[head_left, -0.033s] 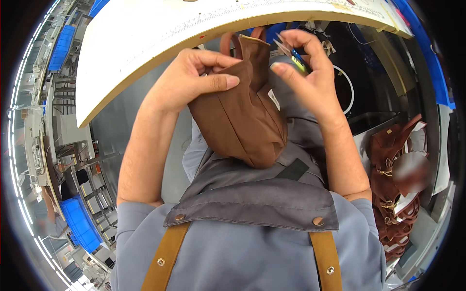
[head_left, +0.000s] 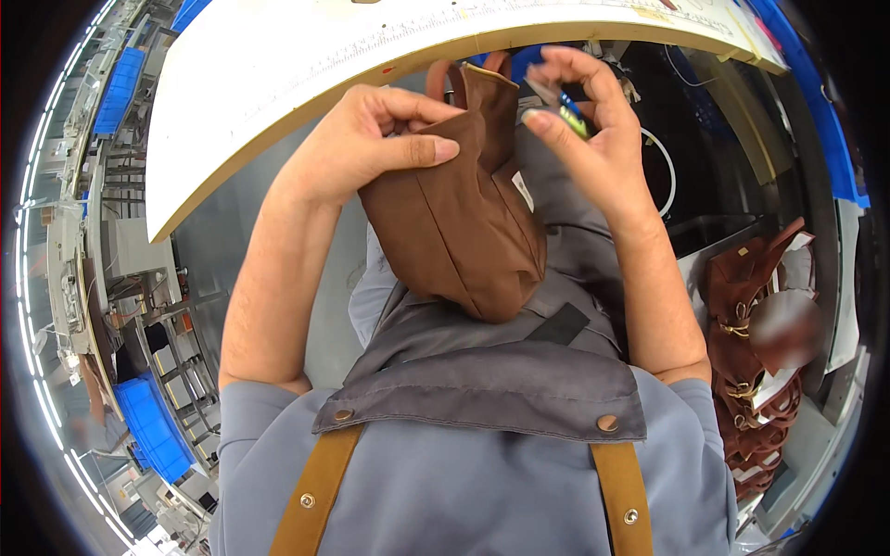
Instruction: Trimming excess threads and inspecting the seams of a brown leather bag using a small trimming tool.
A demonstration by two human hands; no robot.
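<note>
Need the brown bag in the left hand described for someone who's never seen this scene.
Find the big white tabletop curving across the top of the view. Below its edge, near centre, the left hand grips the brown bag near its top. Unlike the redder-brown heap with gold-coloured hardware at right, this one is held singly.

Smooth, matt brown cloth, creased and seamed, forms the bag point(head_left: 445, 227) pinched in your left hand point(head_left: 375, 144); beyond those fingers curves a leather-look strap loop point(head_left: 436, 80). In your right hand point(head_left: 601, 134), a small tool point(head_left: 569, 111) pairs metal-looking blades with glossy, plastic-like grips. Ahead of both hands, the desk point(head_left: 306, 74) wears a smooth white finish. Nearer your body, matt grey woven apron cloth point(head_left: 482, 394) carries shiny metal snaps point(head_left: 606, 423). Right of your right hand: leather-look bags point(head_left: 732, 278), brass-toned metal fittings point(head_left: 735, 330).
</note>
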